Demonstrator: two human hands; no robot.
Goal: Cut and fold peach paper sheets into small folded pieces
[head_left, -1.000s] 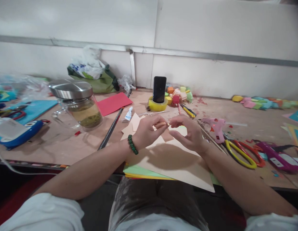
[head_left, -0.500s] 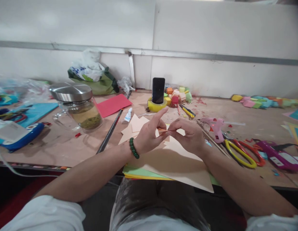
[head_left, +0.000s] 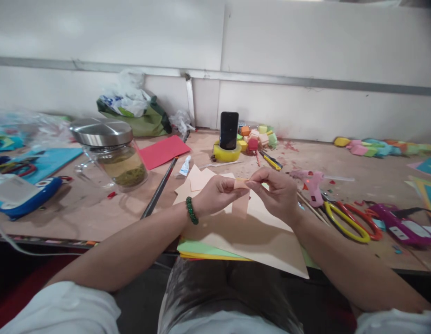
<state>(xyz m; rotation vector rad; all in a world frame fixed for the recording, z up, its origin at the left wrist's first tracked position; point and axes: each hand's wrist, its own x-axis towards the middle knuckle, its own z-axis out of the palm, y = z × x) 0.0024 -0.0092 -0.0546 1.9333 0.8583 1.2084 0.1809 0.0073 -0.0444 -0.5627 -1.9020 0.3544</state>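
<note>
Peach paper piece (head_left: 241, 183) partly covered by the left hand (head_left: 217, 192) and right hand (head_left: 278, 192), clear plastic (head_left: 44, 127) blurred and cropped at far left, blue sheet (head_left: 430, 167) cut off at right.

No legible text, brand, number or sign. White plastic bag (head_left: 126, 98): blue printing, broken up by creases and too blurred to read. Small white tube (head_left: 185, 166) on the tabletop: blue printed marks, too small to decipher. Blue plastic device (head_left: 34, 199), far left: round white-and-dark marking, lettering not distinguishable. Purple plastic device (head_left: 392, 218), right: pale panels bearing small dark marks; whether characters or openings cannot be determined.
</note>
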